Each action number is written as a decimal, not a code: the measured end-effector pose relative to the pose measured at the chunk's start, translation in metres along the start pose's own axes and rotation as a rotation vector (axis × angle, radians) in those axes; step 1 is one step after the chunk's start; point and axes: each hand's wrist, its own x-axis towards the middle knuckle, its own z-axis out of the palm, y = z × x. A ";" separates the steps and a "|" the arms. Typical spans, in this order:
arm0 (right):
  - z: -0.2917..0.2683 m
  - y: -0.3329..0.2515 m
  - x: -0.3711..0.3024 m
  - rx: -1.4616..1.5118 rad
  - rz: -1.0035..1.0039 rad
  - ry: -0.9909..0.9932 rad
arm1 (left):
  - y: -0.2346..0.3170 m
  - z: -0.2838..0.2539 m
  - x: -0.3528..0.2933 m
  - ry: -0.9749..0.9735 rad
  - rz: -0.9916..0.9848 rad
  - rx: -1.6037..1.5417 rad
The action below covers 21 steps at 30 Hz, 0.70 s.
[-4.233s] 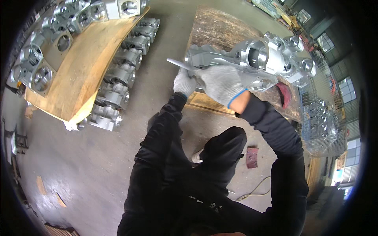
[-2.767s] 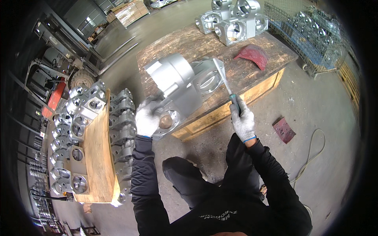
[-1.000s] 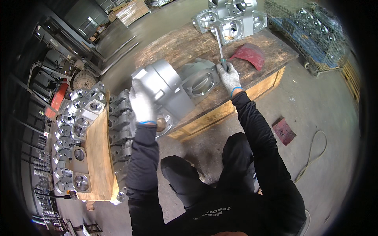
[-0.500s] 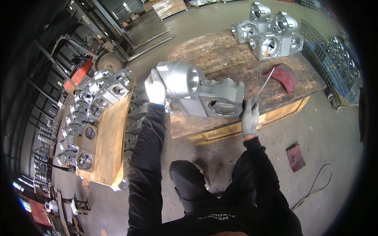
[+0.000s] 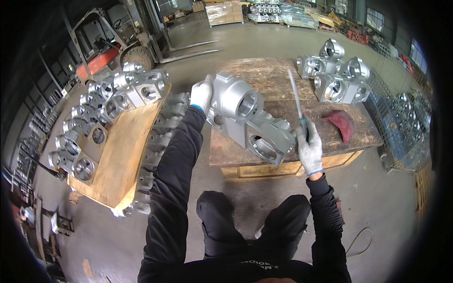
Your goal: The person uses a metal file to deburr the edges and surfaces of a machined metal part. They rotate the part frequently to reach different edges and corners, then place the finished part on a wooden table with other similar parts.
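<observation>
A large silvery metal casting (image 5: 236,104), with a round bored housing and an open square end, rests on the wooden workbench (image 5: 264,78) in front of me. My left hand (image 5: 202,93), in a white glove, grips its far left edge. At its right end is my right hand (image 5: 310,147), also gloved, closed round the green handle of a file (image 5: 296,94). The file's long thin blade points up and away, apart from the casting. A curved dark red pad (image 5: 340,125) lies on the bench to the right of the file.
More castings (image 5: 337,75) stand at the bench's far right corner. On my left, a wooden board (image 5: 118,151) carries several castings, with others stacked below it. A wire mesh crate (image 5: 396,127) stands on the right. Beyond the bench is a forklift (image 5: 137,52) with its forks low.
The casting has turned, its square end swinging toward me. My right hand has swung the file from leaning right to leaning slightly left. The whole view has tilted upward.
</observation>
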 end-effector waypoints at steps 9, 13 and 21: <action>0.038 -0.144 0.075 -0.505 -0.489 -0.422 | -0.015 -0.005 -0.014 -0.007 0.002 -0.108; 0.057 -0.189 0.089 -0.866 -0.624 -0.501 | -0.024 -0.016 -0.015 -0.006 -0.010 -0.053; 0.125 -0.236 0.121 -1.187 -0.496 -0.746 | -0.065 -0.017 -0.039 -0.016 -0.014 -0.018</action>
